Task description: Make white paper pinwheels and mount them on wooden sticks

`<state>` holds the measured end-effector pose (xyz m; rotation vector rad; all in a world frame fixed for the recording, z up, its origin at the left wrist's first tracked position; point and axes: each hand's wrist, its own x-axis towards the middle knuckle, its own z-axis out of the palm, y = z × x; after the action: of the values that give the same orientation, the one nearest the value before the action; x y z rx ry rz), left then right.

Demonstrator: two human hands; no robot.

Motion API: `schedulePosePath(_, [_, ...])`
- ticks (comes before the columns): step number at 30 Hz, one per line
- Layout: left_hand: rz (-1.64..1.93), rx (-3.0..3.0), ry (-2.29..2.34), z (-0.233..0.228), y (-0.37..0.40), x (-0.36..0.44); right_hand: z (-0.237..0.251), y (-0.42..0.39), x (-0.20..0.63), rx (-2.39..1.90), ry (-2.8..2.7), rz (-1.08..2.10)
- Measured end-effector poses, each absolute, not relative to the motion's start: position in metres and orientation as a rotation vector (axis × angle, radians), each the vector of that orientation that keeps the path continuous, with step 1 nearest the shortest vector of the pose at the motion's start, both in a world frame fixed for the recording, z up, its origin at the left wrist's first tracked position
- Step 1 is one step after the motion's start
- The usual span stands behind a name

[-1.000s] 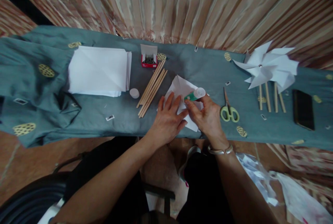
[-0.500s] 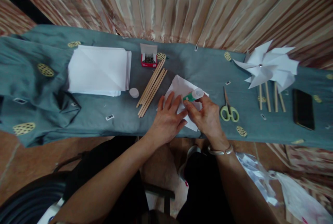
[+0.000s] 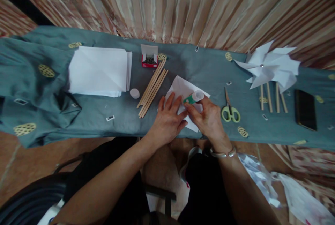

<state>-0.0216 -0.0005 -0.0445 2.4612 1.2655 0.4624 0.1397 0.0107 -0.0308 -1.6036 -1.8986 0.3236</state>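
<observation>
- Head view: the left hand lies flat, fingers spread and released, pressing a folded white paper onto the tabletop.
- The right hand has its fingers clenched around a green glue stick, tip on the paper.
- Wooden sticks lie just left; scissors right.

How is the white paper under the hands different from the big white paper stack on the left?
The white paper sheet under the hands is a single small piece; the stack of white paper is bigger and many sheets thick. The sheet lies turned cornerwise with a fold raised; the stack lies flat and square. The left hand presses the sheet; nothing touches the stack. Both are white and rest on the grey-blue cloth.
</observation>
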Motion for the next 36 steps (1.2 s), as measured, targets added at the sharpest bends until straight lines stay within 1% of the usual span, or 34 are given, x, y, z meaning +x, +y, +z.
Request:
schedulePosePath(31, [0.473, 2.481, 1.27, -0.046, 0.0, -0.022, -0.03, 0.011, 0.149, -1.606, -1.88, 0.322])
schedulePosePath(34, [0.475, 2.473, 1.274, -0.046, 0.001, -0.022, -0.03, 0.011, 0.153, -1.615, -1.8, 0.332])
schedulePosePath(36, [0.459, 2.465, 1.275, -0.045, 0.001, -0.022, -0.03, 0.014, 0.158, -1.617, -1.655, 0.36])
